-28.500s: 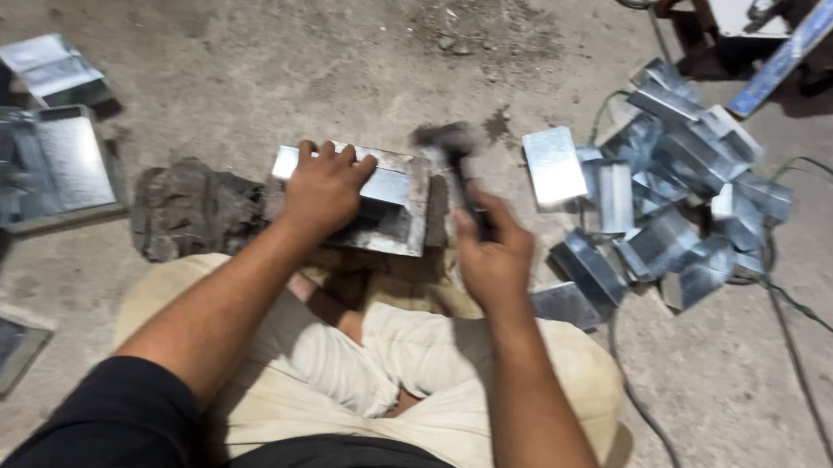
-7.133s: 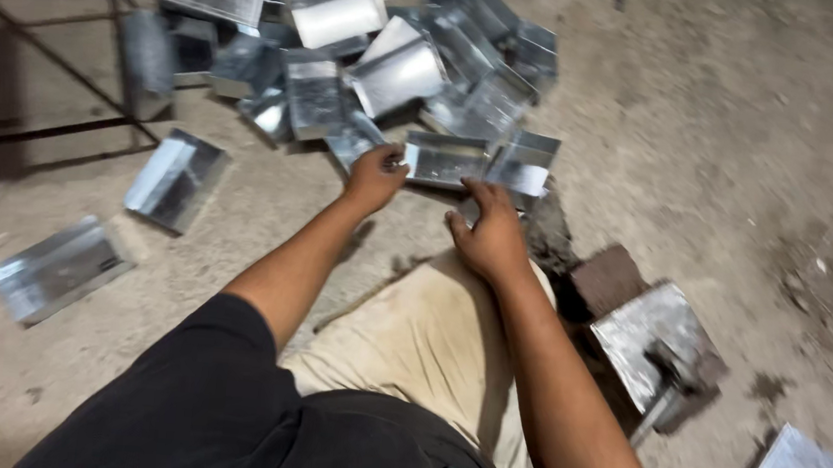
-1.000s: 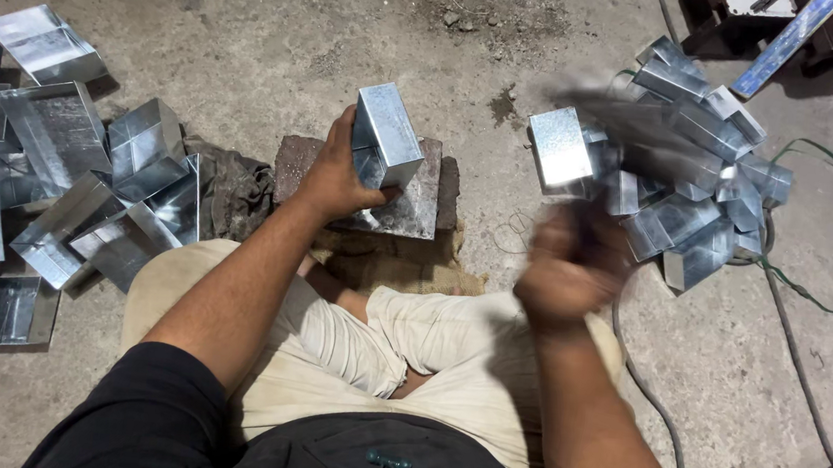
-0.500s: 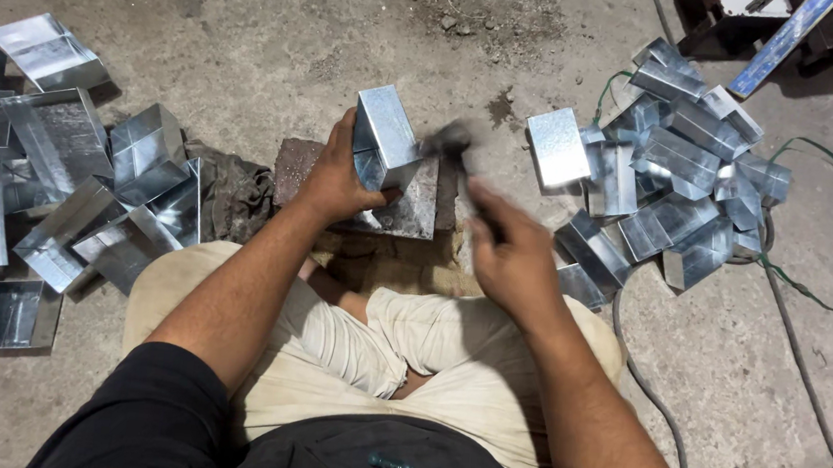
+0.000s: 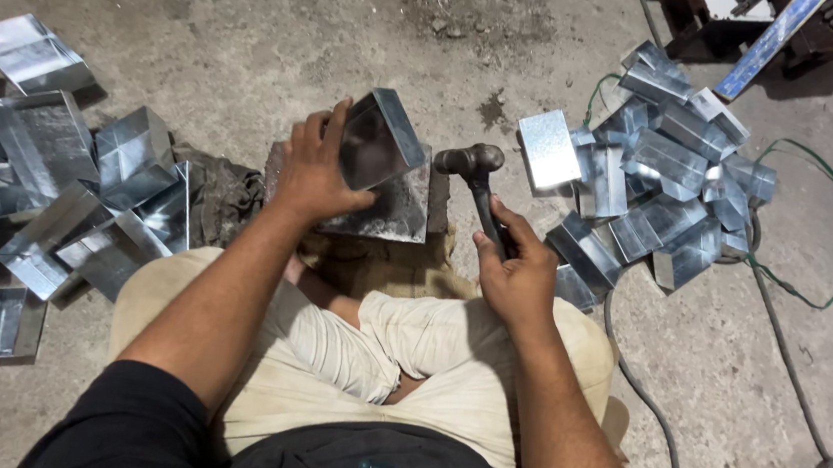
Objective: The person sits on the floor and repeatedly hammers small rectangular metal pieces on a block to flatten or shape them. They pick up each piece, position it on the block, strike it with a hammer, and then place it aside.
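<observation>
My left hand (image 5: 314, 167) clamps the folded sheet-metal piece (image 5: 380, 138) on the steel block (image 5: 388, 212); right hand (image 5: 519, 273) grips the hammer (image 5: 477, 174). A glancing blow could hit my fingers.

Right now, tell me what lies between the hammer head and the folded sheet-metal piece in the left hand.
Head view: only a narrow strip of the flat metal block separates the hammer head from the folded sheet-metal piece; nothing else lies there.

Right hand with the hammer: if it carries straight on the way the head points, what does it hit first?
Likely the folded metal box that the left hand holds on the block; the hammer head faces it, depth unclear.
</observation>
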